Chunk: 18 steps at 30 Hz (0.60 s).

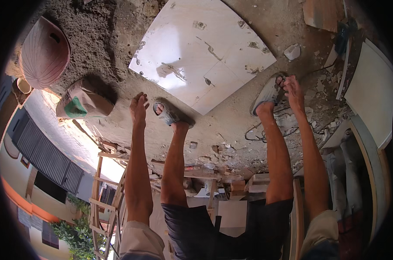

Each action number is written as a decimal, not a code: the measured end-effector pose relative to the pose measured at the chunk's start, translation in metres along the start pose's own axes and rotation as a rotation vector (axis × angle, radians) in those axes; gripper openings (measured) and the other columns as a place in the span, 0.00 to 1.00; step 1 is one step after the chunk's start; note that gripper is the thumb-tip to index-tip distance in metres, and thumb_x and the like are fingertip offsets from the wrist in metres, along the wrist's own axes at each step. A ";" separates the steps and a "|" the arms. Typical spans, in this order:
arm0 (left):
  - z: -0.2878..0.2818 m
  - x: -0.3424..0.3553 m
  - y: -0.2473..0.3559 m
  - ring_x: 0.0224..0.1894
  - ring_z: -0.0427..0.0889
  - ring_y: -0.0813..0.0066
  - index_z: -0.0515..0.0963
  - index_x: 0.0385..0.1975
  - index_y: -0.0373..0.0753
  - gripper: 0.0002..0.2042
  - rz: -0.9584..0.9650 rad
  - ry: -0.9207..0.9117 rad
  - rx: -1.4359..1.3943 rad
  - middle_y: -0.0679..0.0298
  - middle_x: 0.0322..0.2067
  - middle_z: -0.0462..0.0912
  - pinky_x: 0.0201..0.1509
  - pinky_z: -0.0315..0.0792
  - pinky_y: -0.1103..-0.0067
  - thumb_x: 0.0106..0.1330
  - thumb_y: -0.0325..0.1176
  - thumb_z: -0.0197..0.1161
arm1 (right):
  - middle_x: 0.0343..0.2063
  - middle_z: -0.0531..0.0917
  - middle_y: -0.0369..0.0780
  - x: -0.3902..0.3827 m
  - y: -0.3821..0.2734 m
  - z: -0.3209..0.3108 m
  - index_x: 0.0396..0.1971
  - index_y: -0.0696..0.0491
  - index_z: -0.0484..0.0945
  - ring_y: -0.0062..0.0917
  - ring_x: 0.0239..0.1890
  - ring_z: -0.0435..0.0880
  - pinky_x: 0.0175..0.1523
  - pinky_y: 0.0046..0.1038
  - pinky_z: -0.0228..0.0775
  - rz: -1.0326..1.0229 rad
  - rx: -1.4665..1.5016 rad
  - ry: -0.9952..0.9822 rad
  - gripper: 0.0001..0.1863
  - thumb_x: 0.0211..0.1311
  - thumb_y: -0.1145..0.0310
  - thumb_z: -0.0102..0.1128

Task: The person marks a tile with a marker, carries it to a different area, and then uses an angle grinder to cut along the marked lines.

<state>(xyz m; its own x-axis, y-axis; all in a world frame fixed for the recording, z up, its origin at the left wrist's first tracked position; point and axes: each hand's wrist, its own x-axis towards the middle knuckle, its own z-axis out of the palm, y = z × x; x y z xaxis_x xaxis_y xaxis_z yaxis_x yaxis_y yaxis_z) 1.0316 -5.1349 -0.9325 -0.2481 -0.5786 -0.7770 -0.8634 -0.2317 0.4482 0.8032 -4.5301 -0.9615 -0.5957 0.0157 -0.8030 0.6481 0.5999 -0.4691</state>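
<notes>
A large pale square tile (192, 52), glossy and spotted with patches of dried mortar, lies flat on the dusty ground ahead of my feet. My left hand (138, 108) hangs to the left of my left sandal (170, 115), apart from the tile. Its fingers are loosely bent, and I see nothing in them. Beside my right sandal (268, 92) is my right hand (294, 92), its fingers bent and somewhat apart, with no object visible in it. Neither hand touches the tile.
At left are a sand heap (99, 41), a paper sack (84, 102) with a green patch and a dusty pink plastic tub (44, 54). A wooden ladder (96, 190) stands at lower left. Rubble (322, 93), a dark cable (252, 133) and a leaning white panel (374, 91) lie right.
</notes>
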 end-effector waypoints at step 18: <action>0.001 0.256 -0.064 0.41 0.88 0.64 0.86 0.43 0.30 0.22 -0.002 0.611 -0.093 0.57 0.41 0.90 0.48 0.79 0.69 0.68 0.48 0.67 | 0.64 0.73 0.49 0.098 0.003 0.091 0.71 0.61 0.61 0.38 0.67 0.73 0.68 0.43 0.72 0.160 0.454 0.207 0.30 0.79 0.59 0.53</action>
<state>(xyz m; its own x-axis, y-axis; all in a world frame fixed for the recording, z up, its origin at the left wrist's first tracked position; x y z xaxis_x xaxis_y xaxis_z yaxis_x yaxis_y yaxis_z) 1.0228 -5.2670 -1.1603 0.0739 -0.9151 -0.3963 -0.8148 -0.2845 0.5051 0.7903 -4.5994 -1.0752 -0.5237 0.2638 -0.8100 0.8518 0.1701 -0.4954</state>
